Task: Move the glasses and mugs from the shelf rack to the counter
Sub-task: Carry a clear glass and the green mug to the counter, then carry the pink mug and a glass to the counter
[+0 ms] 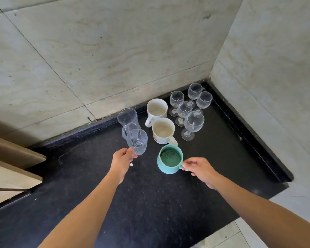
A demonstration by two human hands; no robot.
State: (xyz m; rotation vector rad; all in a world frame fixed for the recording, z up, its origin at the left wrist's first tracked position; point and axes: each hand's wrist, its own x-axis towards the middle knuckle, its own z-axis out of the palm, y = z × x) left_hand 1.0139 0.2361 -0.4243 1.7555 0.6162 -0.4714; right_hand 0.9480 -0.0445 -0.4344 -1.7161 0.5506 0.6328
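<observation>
My left hand (121, 161) grips the base of a clear ribbed glass (137, 141), which tilts slightly over the black counter (150, 203). My right hand (200, 170) pinches the handle of a teal mug (170, 159) that is at the counter surface. Behind them stand a clear glass mug (128, 120), two white mugs (157, 109) (163, 130) and several stemmed wine glasses (193, 123) grouped in the back right corner. The shelf rack is not in view.
Tiled walls meet in a corner behind and to the right of the counter. A beige wooden edge (13, 158) juts in at the left. The counter's front right edge drops to a tiled floor (227, 237). A small white crumb (132, 164) lies near my left hand.
</observation>
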